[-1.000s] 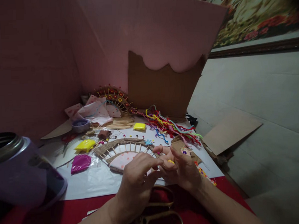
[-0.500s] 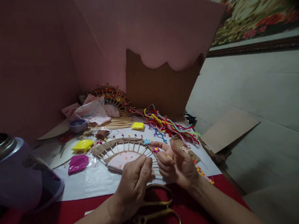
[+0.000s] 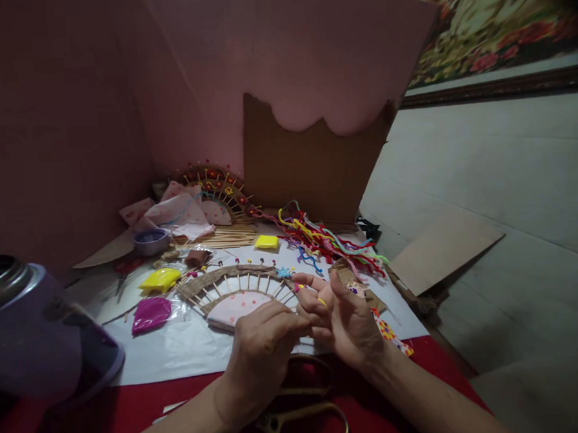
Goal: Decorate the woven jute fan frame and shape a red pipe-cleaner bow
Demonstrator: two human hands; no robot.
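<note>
Over the front of the fan-shaped craft piece (image 3: 238,271), my two hands meet. My right hand (image 3: 345,317) is turned palm inward with its fingers curled, and a small yellow piece (image 3: 322,302), soft clay by its look, shows between them. My left hand (image 3: 269,343) is closed, its fingertips touching the right fingers; what they pinch, if anything, is hidden. The fan has a brown rim, thin sticks and a pink-dotted half-round centre. A light blue flower (image 3: 284,273) sits on its rim, and a pink flower (image 3: 299,286) is partly covered by my right hand.
Large scissors (image 3: 304,419) lie below my hands on the red cloth (image 3: 395,392). Bags of yellow clay (image 3: 160,281) and magenta clay (image 3: 151,315) lie left, near a purple flask (image 3: 28,333). Coloured fuzzy stems (image 3: 329,237) and a second fan (image 3: 219,184) are behind.
My left hand has gone from a fist apart from the right hand to fingers reaching right and touching it. The right hand has barely shifted.
</note>
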